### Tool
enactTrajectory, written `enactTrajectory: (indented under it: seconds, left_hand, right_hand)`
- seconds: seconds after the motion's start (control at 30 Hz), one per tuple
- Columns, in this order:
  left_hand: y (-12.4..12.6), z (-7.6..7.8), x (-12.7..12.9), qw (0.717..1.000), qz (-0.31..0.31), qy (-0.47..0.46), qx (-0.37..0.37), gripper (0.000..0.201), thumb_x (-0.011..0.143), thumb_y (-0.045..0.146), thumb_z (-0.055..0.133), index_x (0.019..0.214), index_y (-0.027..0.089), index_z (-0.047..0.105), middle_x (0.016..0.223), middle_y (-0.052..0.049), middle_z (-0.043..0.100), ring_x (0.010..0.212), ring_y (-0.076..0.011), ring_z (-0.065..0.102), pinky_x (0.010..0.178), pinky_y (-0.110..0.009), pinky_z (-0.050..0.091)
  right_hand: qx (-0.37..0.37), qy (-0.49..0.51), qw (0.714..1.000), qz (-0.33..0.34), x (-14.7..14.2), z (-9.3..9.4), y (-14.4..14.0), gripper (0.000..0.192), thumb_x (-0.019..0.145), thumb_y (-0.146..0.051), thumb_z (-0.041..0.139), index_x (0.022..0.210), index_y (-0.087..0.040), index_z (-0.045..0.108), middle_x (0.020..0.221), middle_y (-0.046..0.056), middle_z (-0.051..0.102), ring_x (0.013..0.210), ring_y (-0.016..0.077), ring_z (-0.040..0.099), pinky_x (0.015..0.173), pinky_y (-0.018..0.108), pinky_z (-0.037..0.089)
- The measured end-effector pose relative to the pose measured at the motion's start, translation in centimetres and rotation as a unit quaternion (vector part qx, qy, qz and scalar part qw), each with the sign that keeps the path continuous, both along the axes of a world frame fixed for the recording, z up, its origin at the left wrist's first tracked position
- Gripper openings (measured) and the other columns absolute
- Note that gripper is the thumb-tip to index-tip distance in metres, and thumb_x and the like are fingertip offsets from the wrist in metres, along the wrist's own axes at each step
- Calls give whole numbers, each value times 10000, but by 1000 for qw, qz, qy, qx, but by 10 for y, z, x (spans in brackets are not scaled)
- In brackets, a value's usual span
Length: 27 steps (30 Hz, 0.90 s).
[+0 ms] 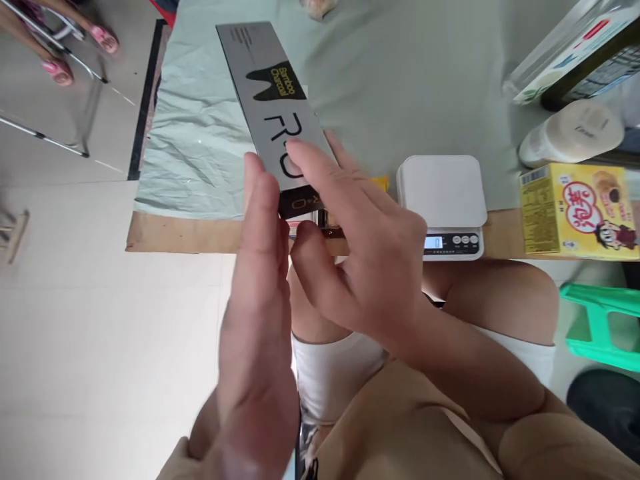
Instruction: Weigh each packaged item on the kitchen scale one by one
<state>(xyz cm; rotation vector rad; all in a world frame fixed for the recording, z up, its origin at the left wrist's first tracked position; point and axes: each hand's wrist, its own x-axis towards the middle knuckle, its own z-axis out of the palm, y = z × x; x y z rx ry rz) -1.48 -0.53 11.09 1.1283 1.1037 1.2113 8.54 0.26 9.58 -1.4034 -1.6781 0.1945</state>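
A long grey and black toothpaste box point(273, 110), printed "Bamboo Charcoal" with a tooth shape, is held tilted above the table's front edge. My left hand point(260, 300) grips its lower left side, fingers mostly hidden behind the box. My right hand point(370, 240) is closed about the lower right part, with the index finger lying across the printed front and the thumb bent near the black bottom end. Right of my hands stands a white kitchen scale point(443, 193) with its display lit. Something yellow and brown on the table is mostly covered by my right hand.
A pale green cloth point(400, 80) covers the table. At the right are a yellow snack box point(580, 210), a white-capped bottle point(570, 133) and other packages. A green stool point(605, 323) stands on the floor at right. Another person's feet in pink sandals point(105, 39) show at upper left.
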Motion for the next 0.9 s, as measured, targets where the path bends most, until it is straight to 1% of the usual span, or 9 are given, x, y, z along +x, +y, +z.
enactTrajectory:
  seconds: [0.07, 0.13, 0.2, 0.3, 0.37, 0.5, 0.6, 0.7, 0.9]
  left_hand:
    - [3, -3, -19, 1000, -15, -4, -23, 404, 1029, 590, 616, 1353, 367, 706, 1586, 84, 605, 1688, -312, 318, 1450, -540, 338]
    - [1, -11, -34, 999, -40, -12, 22, 552, 909, 688, 736, 1367, 382, 705, 1632, 117, 559, 1721, -319, 216, 1483, -495, 264]
    - [2, -25, -44, 996, -35, -23, 79, 707, 809, 749, 802, 1374, 335, 712, 1636, 69, 569, 1729, -358, 176, 1490, -509, 215]
    - [16, -55, -49, 988, 61, -44, 132, 654, 846, 701, 802, 1318, 257, 715, 1540, -22, 656, 1709, -390, 242, 1472, -567, 191]
    - [31, -75, -47, 981, 104, -43, 160, 537, 928, 643, 751, 1320, 279, 703, 1570, 13, 627, 1700, -329, 297, 1468, -529, 202]
    - [53, -103, -42, 982, 62, -52, 172, 533, 976, 688, 649, 1388, 351, 682, 1631, 56, 571, 1676, -261, 366, 1439, -460, 319]
    - [60, -111, -40, 978, 22, -50, 199, 635, 965, 761, 592, 1429, 334, 659, 1621, 24, 588, 1636, -275, 437, 1406, -453, 387]
    - [63, -115, -37, 975, -21, -52, 215, 714, 938, 809, 580, 1447, 312, 643, 1617, -11, 594, 1610, -300, 478, 1382, -467, 417]
    - [56, -104, -19, 981, 23, -50, 185, 631, 981, 785, 524, 1409, 346, 673, 1570, 21, 641, 1544, -256, 562, 1357, -442, 469]
  right_hand:
    - [-16, -15, 1000, 7, -2, -5, 2, 539, 1009, -159, 323, 1434, -184, 654, 1361, 44, 763, 1342, 169, 712, 1045, 284, 667]
    - [-19, -38, 999, 23, 1, -11, 2, 575, 1012, -158, 287, 1457, -177, 651, 1302, 62, 785, 1227, 183, 762, 1047, 330, 667]
    - [-5, -64, 997, 46, 7, -18, 3, 585, 1016, -161, 273, 1457, -165, 656, 1295, 86, 787, 1116, 192, 792, 1040, 367, 662]
    - [-18, -78, 993, 83, 16, -31, 4, 581, 1000, -153, 308, 1490, -172, 620, 1435, 89, 728, 1229, 209, 762, 1067, 381, 652]
    - [-50, -66, 992, 94, 20, -42, 6, 609, 976, -146, 345, 1545, -180, 557, 1515, 76, 678, 1342, 216, 709, 1128, 395, 641]
    - [-101, -51, 988, 101, 21, -60, 8, 694, 951, -126, 360, 1630, -244, 436, 1686, 13, 509, 1575, 215, 522, 1325, 447, 521]
    - [-116, -46, 986, 112, 18, -67, 8, 711, 952, -122, 378, 1652, -238, 408, 1735, 8, 431, 1656, 228, 401, 1412, 478, 406]
    - [-128, -53, 985, 106, 16, -68, 7, 692, 966, -145, 387, 1654, -206, 409, 1755, 28, 389, 1680, 246, 350, 1433, 498, 356]
    - [-144, -65, 982, 105, 18, -68, 6, 682, 975, -199, 394, 1657, -198, 404, 1768, 25, 363, 1697, 253, 309, 1426, 506, 362]
